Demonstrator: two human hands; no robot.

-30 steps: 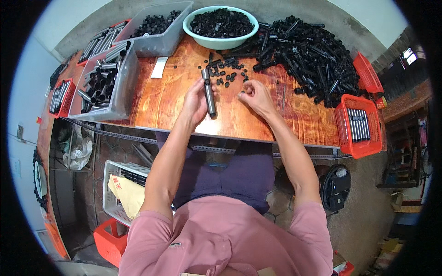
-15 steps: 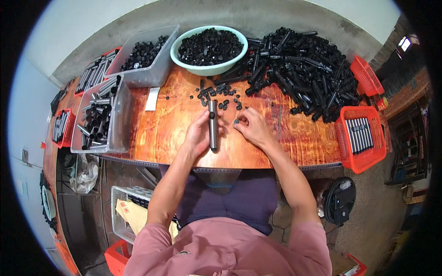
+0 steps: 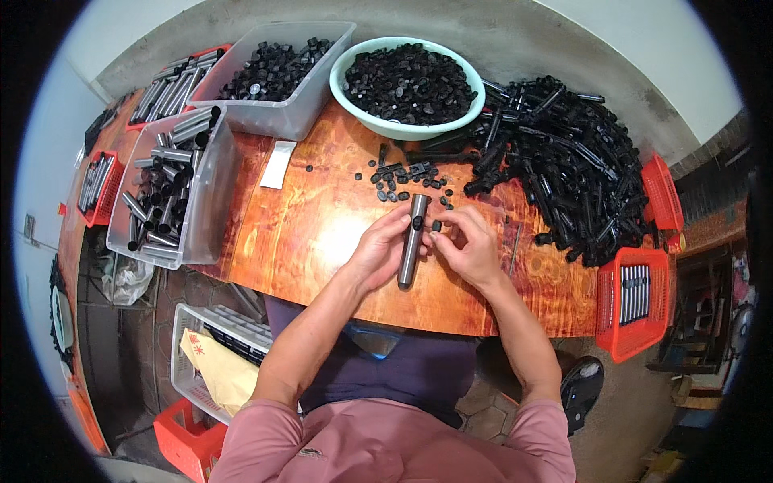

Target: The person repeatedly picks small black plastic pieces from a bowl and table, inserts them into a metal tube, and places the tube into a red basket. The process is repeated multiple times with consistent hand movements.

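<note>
My left hand (image 3: 377,253) is wrapped round a silver metal tube (image 3: 411,256) with black fittings near its upper end, held tilted over the table. Between thumb and fingers of my right hand (image 3: 472,251) is a small black cap (image 3: 436,226), just right of the tube. A gap shows between cap and tube. Beyond both hands, several loose black caps (image 3: 392,196) and small black parts lie scattered on the wooden tabletop (image 3: 322,233).
A pale green basin (image 3: 342,95) of black caps stands at the back, beside a big heap of black tubular parts (image 3: 555,153). Clear plastic bins (image 3: 187,233) are at the left. A red basket (image 3: 636,342) with silver tubes sits at the right edge.
My right hand has brought the black cap closer to the tube. The tube leans more to the right at its top. The whole view has shifted.
</note>
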